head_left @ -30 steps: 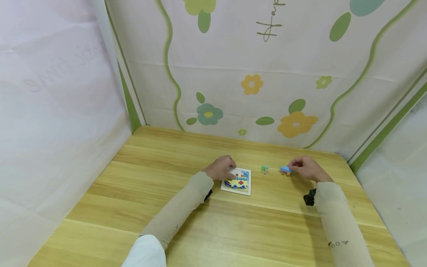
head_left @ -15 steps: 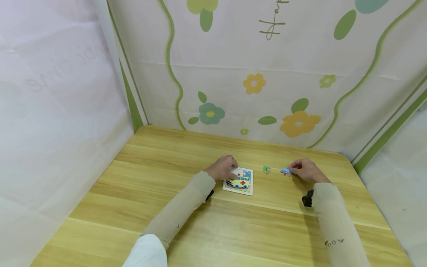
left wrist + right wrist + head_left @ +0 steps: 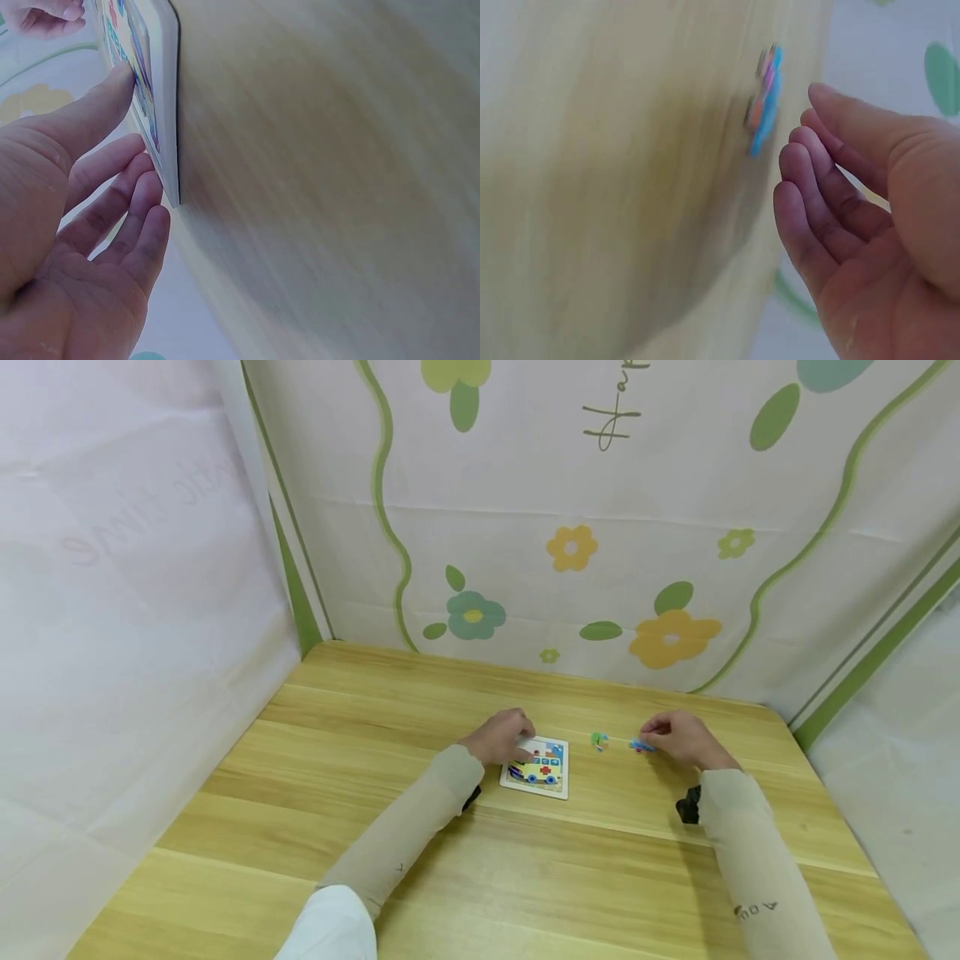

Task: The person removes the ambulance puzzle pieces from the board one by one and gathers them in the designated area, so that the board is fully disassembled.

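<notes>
A small jigsaw puzzle board (image 3: 534,792) with a white rim lies on the table, showing a yellow ambulance picture (image 3: 546,770) and a pale bare patch near its top. My left hand (image 3: 497,740) holds the board at its upper left, thumb on the picture and the other fingertips along the edge. To the right lies a small cluster of blue, purple and orange puzzle pieces (image 3: 767,105). My right hand (image 3: 681,739) is beside and over them; the right wrist view shows a gap between its loosely bent fingers and the pieces.
A green puzzle piece (image 3: 597,740) lies between the board and the blue cluster. The wooden table (image 3: 450,877) meets a flower-printed cloth wall (image 3: 495,543) behind, with cloth walls on both sides too.
The blue piece, tilted up in my right fingers earlier, now lies lower among the others, let go. My right hand has moved slightly left. The left hand stays on the board.
</notes>
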Tool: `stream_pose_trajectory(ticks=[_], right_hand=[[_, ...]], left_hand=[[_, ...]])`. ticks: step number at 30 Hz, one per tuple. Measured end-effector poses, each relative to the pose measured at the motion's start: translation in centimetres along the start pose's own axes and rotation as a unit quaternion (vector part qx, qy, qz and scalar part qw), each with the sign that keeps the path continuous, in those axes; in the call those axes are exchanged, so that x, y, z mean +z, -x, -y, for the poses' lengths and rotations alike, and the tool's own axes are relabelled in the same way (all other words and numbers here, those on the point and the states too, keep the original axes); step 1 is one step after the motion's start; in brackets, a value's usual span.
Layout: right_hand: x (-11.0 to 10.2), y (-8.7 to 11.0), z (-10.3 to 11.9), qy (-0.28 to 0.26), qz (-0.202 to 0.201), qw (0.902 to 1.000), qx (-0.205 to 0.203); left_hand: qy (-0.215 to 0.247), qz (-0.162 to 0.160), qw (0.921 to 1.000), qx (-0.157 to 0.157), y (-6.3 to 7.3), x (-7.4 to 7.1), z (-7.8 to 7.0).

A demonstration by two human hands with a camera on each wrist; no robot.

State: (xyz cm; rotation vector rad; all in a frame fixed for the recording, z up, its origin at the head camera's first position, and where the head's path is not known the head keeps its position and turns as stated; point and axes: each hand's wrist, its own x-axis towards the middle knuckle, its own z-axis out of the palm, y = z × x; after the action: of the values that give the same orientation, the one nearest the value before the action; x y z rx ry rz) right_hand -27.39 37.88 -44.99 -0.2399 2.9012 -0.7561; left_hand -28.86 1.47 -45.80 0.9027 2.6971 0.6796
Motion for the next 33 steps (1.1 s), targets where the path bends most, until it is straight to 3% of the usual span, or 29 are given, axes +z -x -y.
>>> stream_pose_trajectory(ticks=[6,19,25,33], right_hand=[[0.7,-0.9,3.4,-0.018,0.021,0.9991,-0.032],[4.4,-2.4,10.6,-0.018,0.083,0.9901,-0.111],[5.2,-2.4,11.6,0.005,0.101,0.9846,-0.143],[5.7,-2.6,12.3,0.03,0.11,0.986,-0.122]], left_hand=[[0.0,-0.003,0.9999,0.01,0.1,-0.2,0.0],[-0.008,0.001,0.9999,0.008,-0.1,-0.1,-0.1],[-0.009,0.001,0.9999,0.01,-0.2,-0.1,-0.1],[-0.019,0.003,0.9998,0.005,-0.6,0.1,0.3]])
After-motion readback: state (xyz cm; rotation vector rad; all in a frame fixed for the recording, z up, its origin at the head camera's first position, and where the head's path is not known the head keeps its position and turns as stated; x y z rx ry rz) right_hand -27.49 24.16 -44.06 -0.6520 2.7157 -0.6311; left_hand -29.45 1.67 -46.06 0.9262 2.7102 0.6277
